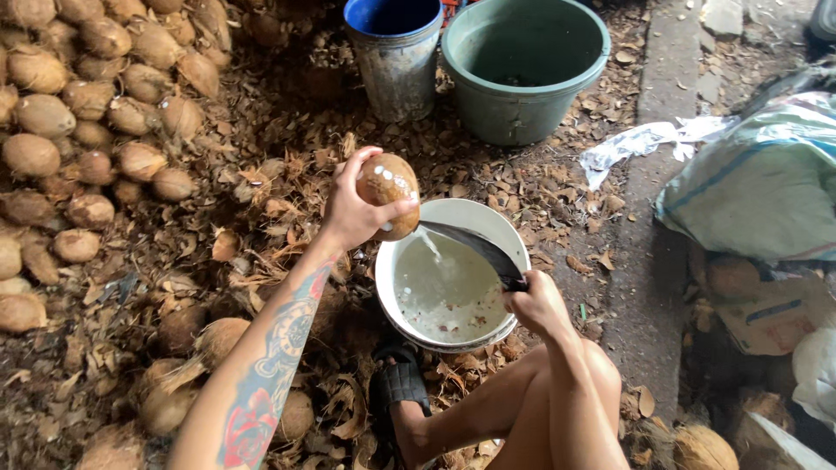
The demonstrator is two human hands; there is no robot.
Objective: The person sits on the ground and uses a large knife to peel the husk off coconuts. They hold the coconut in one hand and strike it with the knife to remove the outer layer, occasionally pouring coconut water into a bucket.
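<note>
My left hand [350,209] grips a brown husked coconut [388,187] above the far rim of a white basin [514,244]. A thin stream of cloudy water runs from the coconut into the basin, which holds pale liquid. My right hand [535,300] is closed on the handle of a dark curved knife [470,245]; its blade reaches across the basin and its tip touches the underside of the coconut. My bare knee and a black sandal [399,383] sit just below the basin.
A large heap of husked coconuts [87,113] fills the left side. Husk scraps cover the ground. A blue-rimmed metal bucket [396,52] and a grey-green tub [522,70] stand beyond the basin. Sacks [766,183] and plastic lie at right.
</note>
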